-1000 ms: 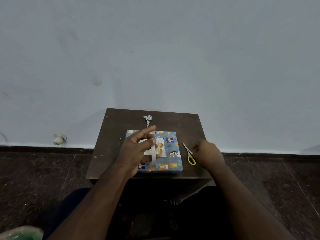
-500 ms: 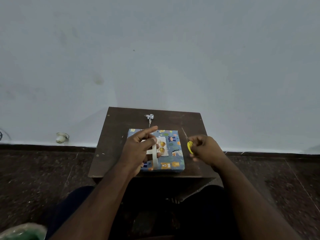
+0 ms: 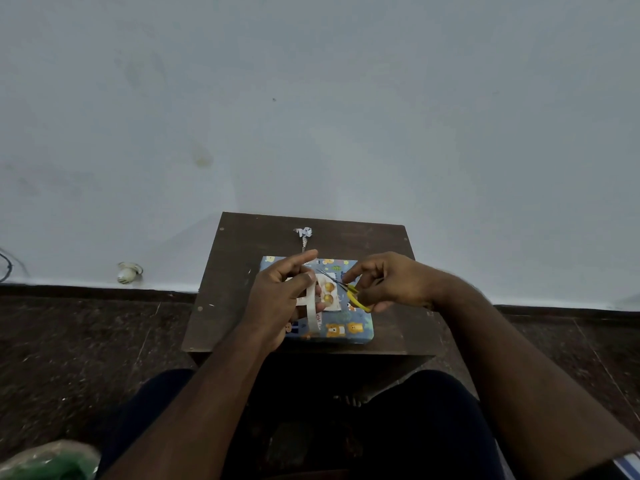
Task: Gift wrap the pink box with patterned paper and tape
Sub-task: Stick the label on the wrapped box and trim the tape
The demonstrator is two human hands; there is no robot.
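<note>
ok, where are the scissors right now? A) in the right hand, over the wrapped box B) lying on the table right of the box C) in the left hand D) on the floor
A: the right hand grips the yellow-handled scissors, blades pointing toward the white strip that the left hand holds above the wrapped box.

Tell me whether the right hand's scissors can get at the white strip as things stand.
Probably yes: the scissors in the right hand point toward the strip, which the left hand holds, with nothing between.
</note>
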